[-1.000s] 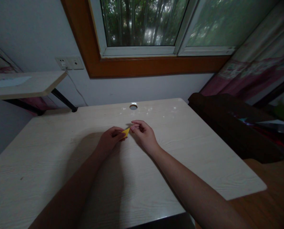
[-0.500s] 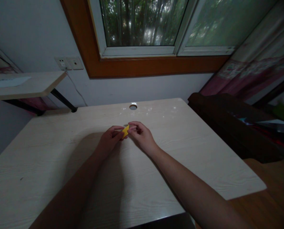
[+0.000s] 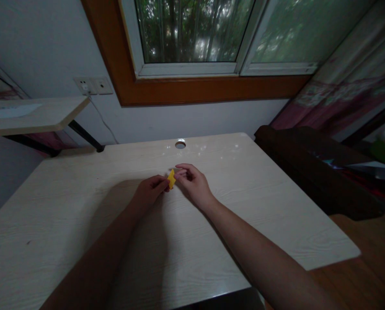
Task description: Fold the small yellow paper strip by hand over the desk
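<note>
- As the two hands meet over the middle of the desk (image 3: 82, 206), I see my left hand (image 3: 150, 189) curled, with thumb and forefinger pinching the left side of a small yellow paper (image 3: 171, 178).
- My right hand (image 3: 192, 183) comes at the paper from the right. Its fingertips are pressed together on the upper edge and the other fingers are loosely bent, not spread.
- The paper stands on edge between the two hands, low over the desk. In this dim light I cannot tell whether its bottom touches the surface.
- It looks like a thin, folded piece, so I judge it very light, stiff only along its folds and soft everywhere else.
- I would not expect it to slip from dry fingertips, but a hard squeeze would probably crease or crumple it, and a pull from both sides could tear it.
- The safest hold, as I judge it, is a light fingertip pinch on a folded edge or corner, one hand on each side, with the flat faces left free.
- Beyond the hands, a round hole (image 3: 180, 144) sits in the pale wood-grain desk near its far edge, well apart from the paper.
- Farther out there is a socket (image 3: 94, 85) on the wall, a shelf (image 3: 34, 114) at far left, a window (image 3: 192, 30) above and a curtain (image 3: 350, 82) at right.
</note>
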### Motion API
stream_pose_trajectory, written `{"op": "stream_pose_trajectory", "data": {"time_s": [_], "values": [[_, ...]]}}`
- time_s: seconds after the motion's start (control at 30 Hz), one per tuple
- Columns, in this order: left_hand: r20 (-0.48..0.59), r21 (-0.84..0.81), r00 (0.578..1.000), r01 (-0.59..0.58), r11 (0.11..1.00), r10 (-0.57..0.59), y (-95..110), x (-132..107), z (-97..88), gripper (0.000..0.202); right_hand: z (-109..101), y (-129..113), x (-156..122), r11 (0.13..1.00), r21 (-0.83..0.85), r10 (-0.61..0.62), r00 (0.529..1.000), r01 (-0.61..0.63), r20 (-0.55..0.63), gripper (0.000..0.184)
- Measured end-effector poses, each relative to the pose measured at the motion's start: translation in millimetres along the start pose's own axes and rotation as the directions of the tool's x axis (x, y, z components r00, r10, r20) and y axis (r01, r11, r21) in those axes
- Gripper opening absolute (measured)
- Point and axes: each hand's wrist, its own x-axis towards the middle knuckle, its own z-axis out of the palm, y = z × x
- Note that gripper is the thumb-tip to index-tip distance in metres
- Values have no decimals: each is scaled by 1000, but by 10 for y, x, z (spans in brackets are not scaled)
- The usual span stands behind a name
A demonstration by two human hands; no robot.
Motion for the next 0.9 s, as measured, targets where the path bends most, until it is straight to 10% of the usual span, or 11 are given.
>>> {"op": "stream_pose_trajectory", "data": {"time_s": [0.9], "values": [[-39,-37,999,29,999,-31,62,3,-54,23,-25,-67,-23,969,-178,-141,974,173,175,16]]}}
